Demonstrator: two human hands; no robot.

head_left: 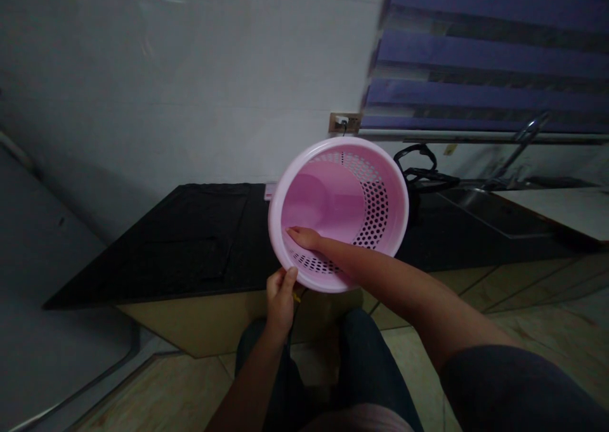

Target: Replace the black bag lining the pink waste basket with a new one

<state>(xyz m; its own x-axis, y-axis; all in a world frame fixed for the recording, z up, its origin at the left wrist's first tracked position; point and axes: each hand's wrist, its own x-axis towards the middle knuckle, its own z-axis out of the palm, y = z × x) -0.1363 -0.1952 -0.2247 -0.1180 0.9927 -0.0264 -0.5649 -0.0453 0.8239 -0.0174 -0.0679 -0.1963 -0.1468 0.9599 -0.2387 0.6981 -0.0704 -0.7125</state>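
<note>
A pink plastic basket (333,191), round with perforated sides, is tipped with its mouth toward me above the black counter. My left hand (281,299) grips the near-left rim, thumb over the edge and the other fingers mostly hidden beneath. Inside the basket, my right hand (305,237) reaches across to the left inner wall, its fingers stretched out against it. No object shows in that hand. A small yellow item (296,297) hangs by a dark cord just beside my left hand; its kind is unclear.
The black countertop (190,235) runs along a tiled wall with a socket and plug (341,121). On the right are a black plastic bag (421,169), a sink (499,213), a faucet (518,146) and a white board (561,207). Purple-striped blinds (476,51) hang above.
</note>
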